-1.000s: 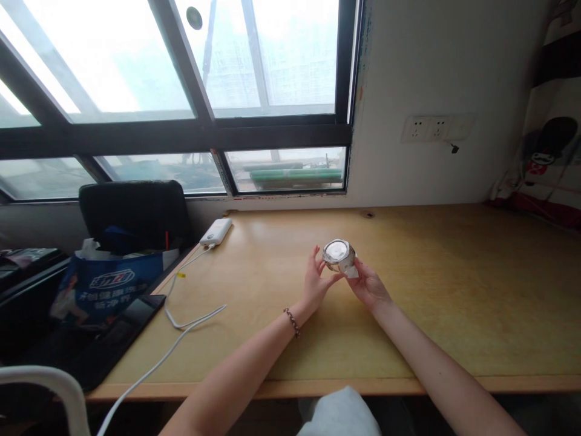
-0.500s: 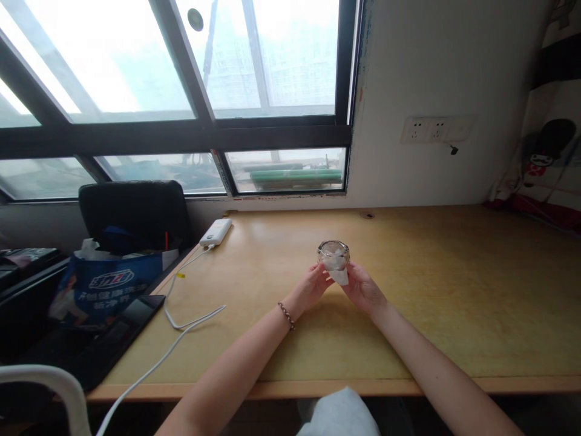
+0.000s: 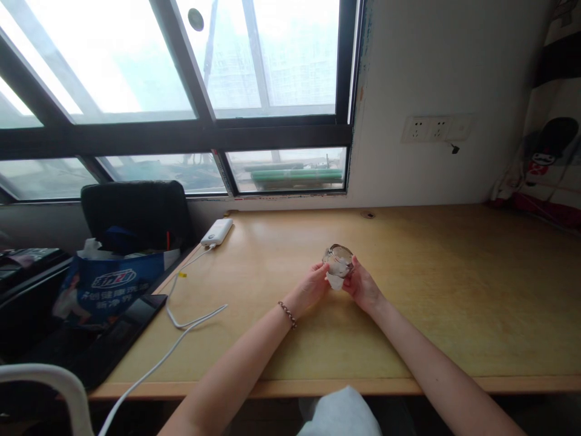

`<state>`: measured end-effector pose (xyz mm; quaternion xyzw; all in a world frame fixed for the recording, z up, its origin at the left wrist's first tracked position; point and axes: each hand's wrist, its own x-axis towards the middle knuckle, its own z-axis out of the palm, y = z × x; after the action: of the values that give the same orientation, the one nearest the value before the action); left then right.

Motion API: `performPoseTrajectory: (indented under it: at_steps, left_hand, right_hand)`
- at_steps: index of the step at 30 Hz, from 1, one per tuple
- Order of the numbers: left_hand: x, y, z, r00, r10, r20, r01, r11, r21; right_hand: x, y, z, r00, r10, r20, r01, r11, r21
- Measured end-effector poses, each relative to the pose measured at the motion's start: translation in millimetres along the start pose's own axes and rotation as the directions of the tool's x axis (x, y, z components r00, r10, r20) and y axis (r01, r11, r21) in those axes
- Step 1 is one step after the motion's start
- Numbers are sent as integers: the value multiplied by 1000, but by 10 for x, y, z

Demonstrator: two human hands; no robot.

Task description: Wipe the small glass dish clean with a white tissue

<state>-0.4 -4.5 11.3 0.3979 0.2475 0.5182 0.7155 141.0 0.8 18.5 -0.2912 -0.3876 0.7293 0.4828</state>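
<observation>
Glass dish (image 3: pixel 339 257), in the head view, is being held over the middle of the wooden table (image 3: pixel 431 290), in front of the person. It is looking round, clear and rather thick, and its rim is shining with a brownish-grey line. The open side is facing up and is leaning toward the camera. Through the clear wall something whitish is showing, but I cannot tell if it is lying inside or behind the glass. One corner of a white tissue (image 3: pixel 334 283) is hanging below the near side of the dish, between the two hands.

The left hand (image 3: pixel 312 286) is grasping the dish at its left near side, with the thumb pressing close to the wall. The right hand (image 3: pixel 364 289) is grasping the right side, and its fingers are bending around the glass. Which fingers are pinching the tissue, I cannot tell. Whether the dish is touching the table is also not clear.

On the left wrist a dark beaded bracelet (image 3: pixel 287 315) is sitting. Near the left table edge a white power bank (image 3: pixel 216 232) is lying, and a white cable (image 3: pixel 193 327) is running from it toward the person.
</observation>
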Motion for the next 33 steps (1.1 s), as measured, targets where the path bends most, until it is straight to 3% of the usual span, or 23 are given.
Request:
performPoseTrajectory:
  at_steps: [3, 8, 11, 16, 23, 33]
  left_hand:
    - [9, -7, 4, 997, 24, -69, -24, 1000, -3]
    - [29, 4, 15, 993, 17, -119, -24, 998, -56]
    - [18, 28, 23, 994, 25, -102, -30, 998, -51]
    - [-17, 47, 106, 998, 61, 15, -61, 998, -18]
    - [-3, -37, 73, 998, 43, -34, -42, 998, 36]
    - [53, -45, -48, 986, 61, -155, -75, 994, -84]
  right_hand:
    - [19, 15, -24, 995, 40, -91, -34, 997, 72]
    - [48, 40, -66, 988, -27, -154, 33, 999, 41]
    - [50, 40, -72, 993, 7, -121, 2, 998, 70]
    - [51, 27, -59, 997, 53, -51, -44, 984, 173]
    - [24, 45, 6, 999, 35, 4, -35, 991, 126]
    - [19, 97, -29, 994, 84, 65, -93, 985, 144]
